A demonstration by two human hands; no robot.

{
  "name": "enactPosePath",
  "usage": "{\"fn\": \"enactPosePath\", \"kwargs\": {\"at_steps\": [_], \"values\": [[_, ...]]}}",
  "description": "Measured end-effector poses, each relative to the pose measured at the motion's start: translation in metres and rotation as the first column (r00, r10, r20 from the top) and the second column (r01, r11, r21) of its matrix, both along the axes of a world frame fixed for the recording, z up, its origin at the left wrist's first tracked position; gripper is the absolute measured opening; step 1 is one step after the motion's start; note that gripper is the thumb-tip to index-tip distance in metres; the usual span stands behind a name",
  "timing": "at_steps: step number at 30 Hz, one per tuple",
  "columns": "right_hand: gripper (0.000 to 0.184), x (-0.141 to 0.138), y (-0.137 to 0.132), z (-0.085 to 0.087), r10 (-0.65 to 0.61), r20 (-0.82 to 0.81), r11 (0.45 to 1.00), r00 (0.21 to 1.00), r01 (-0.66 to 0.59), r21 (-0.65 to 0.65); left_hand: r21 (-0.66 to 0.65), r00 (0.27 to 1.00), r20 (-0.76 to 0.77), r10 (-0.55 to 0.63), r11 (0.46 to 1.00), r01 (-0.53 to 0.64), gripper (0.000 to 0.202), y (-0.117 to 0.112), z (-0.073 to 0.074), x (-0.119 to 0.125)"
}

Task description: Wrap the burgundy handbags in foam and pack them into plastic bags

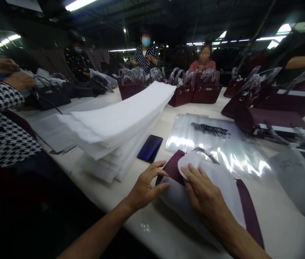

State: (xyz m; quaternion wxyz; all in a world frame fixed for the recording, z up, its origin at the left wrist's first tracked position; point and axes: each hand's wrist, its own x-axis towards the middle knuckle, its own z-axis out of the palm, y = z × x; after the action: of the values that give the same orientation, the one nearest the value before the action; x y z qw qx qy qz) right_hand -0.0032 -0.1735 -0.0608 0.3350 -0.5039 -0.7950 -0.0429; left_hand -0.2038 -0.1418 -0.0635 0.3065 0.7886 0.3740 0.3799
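A burgundy handbag (249, 212) lies on the table in front of me, largely covered by a white foam sheet (224, 181). My right hand (205, 192) rests on the sheet with its fingers stretched out, pressing near a rounded end of it. At the bag's left corner is my left hand (149, 185), thumb and fingers apart; whether it touches the bag is hard to tell. Part of a bag handle (206, 154) shows above the sheet. Under the right hand, the sheet's lower side is hidden.
A tall stack of white foam sheets (114, 122) stands left of a dark blue phone (150, 148). Clear plastic sleeves (214, 144) lie beyond the bag. Burgundy handbags (205, 92) line the back and right. A co-worker's checked sleeve (0, 93) is at left, beside a black handbag (51, 95).
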Motion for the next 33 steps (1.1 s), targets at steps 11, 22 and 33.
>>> {"fn": "enactPosePath", "kwargs": {"at_steps": [11,22,33], "values": [[0.035,-0.022,-0.014,0.004,0.025,-0.164,0.999,0.986,-0.029,-0.022,-0.371,0.967,0.25,-0.045,0.918,0.139,0.007,0.02,0.0,0.019],[0.044,-0.031,-0.02,-0.02,0.182,0.315,0.961,0.932,-0.236,0.142,-0.472,0.951,0.307,0.028,0.873,0.126,0.027,0.021,-0.01,0.02],[0.054,0.063,-0.057,0.016,-0.584,-0.409,0.812,0.701,0.5,-0.302,-0.629,0.98,0.035,-0.197,0.758,0.175,0.047,0.041,-0.012,-0.007]]}}
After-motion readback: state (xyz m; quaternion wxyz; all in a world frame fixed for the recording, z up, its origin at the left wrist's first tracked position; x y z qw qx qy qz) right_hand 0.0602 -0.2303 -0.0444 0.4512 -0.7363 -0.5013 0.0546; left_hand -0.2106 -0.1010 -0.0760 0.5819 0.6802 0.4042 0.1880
